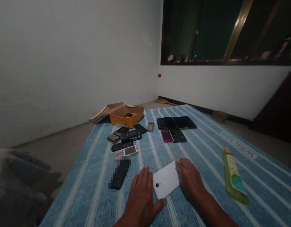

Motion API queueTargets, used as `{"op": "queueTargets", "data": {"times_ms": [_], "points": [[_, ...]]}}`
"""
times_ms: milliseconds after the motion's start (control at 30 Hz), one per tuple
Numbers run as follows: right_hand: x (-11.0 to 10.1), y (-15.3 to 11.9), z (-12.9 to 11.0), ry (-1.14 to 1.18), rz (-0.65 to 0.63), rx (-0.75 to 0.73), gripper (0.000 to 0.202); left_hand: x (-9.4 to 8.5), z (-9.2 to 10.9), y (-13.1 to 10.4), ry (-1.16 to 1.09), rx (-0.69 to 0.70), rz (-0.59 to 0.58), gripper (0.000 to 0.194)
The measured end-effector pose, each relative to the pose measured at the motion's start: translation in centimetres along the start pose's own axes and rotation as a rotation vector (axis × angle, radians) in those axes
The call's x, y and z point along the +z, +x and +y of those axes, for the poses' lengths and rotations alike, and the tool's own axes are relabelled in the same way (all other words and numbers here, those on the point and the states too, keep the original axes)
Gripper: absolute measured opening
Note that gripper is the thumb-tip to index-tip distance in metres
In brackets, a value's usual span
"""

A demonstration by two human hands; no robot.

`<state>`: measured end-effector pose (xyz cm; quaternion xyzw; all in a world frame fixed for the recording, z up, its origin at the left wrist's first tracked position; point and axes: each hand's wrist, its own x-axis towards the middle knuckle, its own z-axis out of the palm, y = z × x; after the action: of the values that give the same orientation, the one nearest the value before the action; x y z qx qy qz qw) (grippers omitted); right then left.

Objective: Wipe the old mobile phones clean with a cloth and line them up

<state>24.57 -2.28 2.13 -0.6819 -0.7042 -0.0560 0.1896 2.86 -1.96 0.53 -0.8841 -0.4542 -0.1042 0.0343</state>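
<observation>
A white smartphone (166, 179) lies back side up on the blue striped cloth, its camera lens toward the left end. My left hand (142, 195) is flat beside that end, fingers stretched out, with the thumb at the phone's lower corner. At the other end, my right hand (189, 176) is closed against the phone's edge. A small pale bit shows at its fingertips, too little to name. Left of my left hand lies a dark phone (121, 174), partly blurred out by blocks.
Beyond sit a loose group of old keypad phones (130, 135), an open orange box (126, 119) with a phone inside, and dark phones in rows (176, 123), with a pink phone (166, 135). A bottle of yellow-green liquid (235, 178) lies at right on the striped cloth (206, 151).
</observation>
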Motion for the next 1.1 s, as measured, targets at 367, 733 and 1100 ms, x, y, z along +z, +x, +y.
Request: {"op": "queueTargets", "data": {"times_ms": [367,733,1100], "points": [[2.5,-3.0,-3.3,0.103,0.25,-0.358,0.022,0.6,-0.2,-0.1,0.074,0.029,0.09,0.071],[2.2,0.1,-6.6,0.186,0.081,-0.413,0.005,3.1,-0.8,-0.5,0.071,0.083,0.358,0.075],[1.5,-0.3,-6.8,0.272,0.034,-0.503,0.004,1.9,-0.1,-0.6,-0.124,-0.002,0.314,0.101]]}}
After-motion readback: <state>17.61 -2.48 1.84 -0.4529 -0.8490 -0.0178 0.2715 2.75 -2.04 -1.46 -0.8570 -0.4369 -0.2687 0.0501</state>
